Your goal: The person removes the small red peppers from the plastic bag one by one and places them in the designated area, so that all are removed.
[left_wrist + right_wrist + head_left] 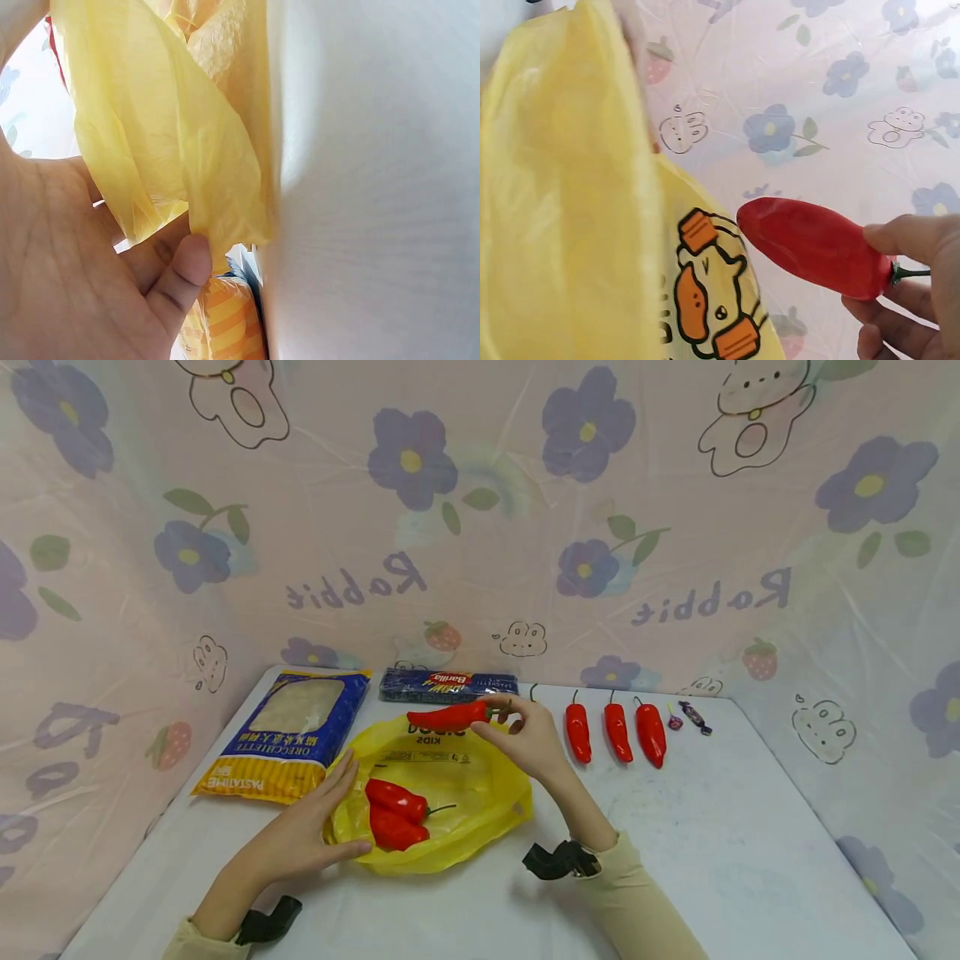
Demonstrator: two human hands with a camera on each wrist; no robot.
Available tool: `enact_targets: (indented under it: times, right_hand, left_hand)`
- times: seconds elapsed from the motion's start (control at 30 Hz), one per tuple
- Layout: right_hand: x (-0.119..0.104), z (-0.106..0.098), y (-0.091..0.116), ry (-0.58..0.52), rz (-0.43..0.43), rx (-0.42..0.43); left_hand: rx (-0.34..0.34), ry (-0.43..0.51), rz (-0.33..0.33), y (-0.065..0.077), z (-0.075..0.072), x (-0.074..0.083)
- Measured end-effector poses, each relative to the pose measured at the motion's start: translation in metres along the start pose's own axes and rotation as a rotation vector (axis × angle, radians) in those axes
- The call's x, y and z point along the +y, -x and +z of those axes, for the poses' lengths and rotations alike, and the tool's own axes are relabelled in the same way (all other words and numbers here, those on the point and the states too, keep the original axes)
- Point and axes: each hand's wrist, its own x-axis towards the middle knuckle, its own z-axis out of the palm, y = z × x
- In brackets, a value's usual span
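My right hand (526, 734) pinches a red pepper (447, 717) near its green stem, holding it level above the far rim of a yellow plastic bag (480, 827). In the right wrist view, that pepper (810, 244) points its tip toward the bag's printed side. Two more red peppers (397, 800) lie inside the bag, partly covered by its left edge. My left hand (303, 835) holds the bag's left side, fingers spread along the outside and thumb at the near rim. The left wrist view has the thumb against a fold of the yellow plastic (225, 180).
Left of the bag lies a blue and yellow orecchiette pasta packet (292, 727). A dark blue spaghetti box (448, 686) is behind it. To the right, several red peppers (617, 732) lie in a row, beside a lollipop (675, 722) and a wrapped candy (696, 718).
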Motion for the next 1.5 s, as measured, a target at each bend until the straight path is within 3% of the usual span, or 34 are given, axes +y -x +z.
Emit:
enact_targets:
  times: [0.3, 0.77, 0.97, 1.5]
  right_hand:
    - [-0.004, -0.017, 0.000, -0.065, 0.025, 0.039]
    - [0.007, -0.037, -0.004, -0.237, 0.023, 0.196]
    - [0.009, -0.041, -0.004, -0.284, 0.061, 0.255]
    - [0.009, -0.055, 0.000, -0.382, 0.075, 0.280]
  left_hand:
    - [-0.003, -0.006, -0.009, 0.001, 0.000, -0.001]
    - [-0.008, -0.012, -0.015, 0.001, 0.000, 0.000]
    - [-0.010, -0.007, -0.021, 0.001, 0.000, 0.001]
    - [-0.011, -0.006, -0.015, -0.001, 0.000, 0.001]
